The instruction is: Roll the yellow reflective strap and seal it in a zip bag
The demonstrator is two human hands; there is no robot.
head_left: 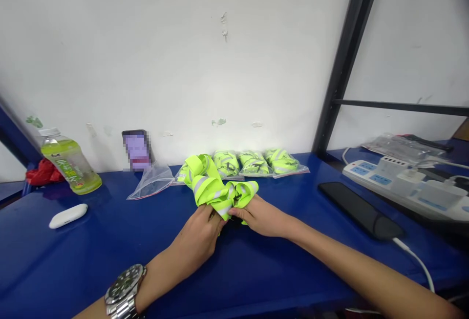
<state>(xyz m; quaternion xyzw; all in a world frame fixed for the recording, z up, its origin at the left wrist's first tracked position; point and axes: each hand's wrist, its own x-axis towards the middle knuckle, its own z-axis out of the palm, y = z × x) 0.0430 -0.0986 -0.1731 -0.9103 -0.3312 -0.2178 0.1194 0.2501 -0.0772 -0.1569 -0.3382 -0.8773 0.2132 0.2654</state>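
the left hand (198,233) is closed on the lower edge of a yellow-green reflective strap (208,191), its fingers curled into the folds. the right hand (269,217) pinches the strap's lower right part, thumb pressed on the near side and the other fingers hidden behind the fabric. the hands are close together, and whether their fingertips touch under the folds i cannot tell. the strap is bunched in loose loops just above the bench (278,270), its far end spilling forward past the knuckles.

gathering it well likely calls for a light, even grip: one hand pins the folds while the other smooths each loop flat, silver bands unkinked, and draws the loose far end in. squeezing too hard would probably crumple the bundle, and a slack pinch could let it spring open.

outward from the strap, three filled clear bags (226,163) (253,163) (281,162) stand in a row behind it and to its right, by the wall. a flat clear zip bag (153,183) lies to its left, near a propped phone (137,152). farther left are a white case (68,216) and a tilted drink bottle (69,162); well to its right are a black phone (361,210) and a power strip (392,180).
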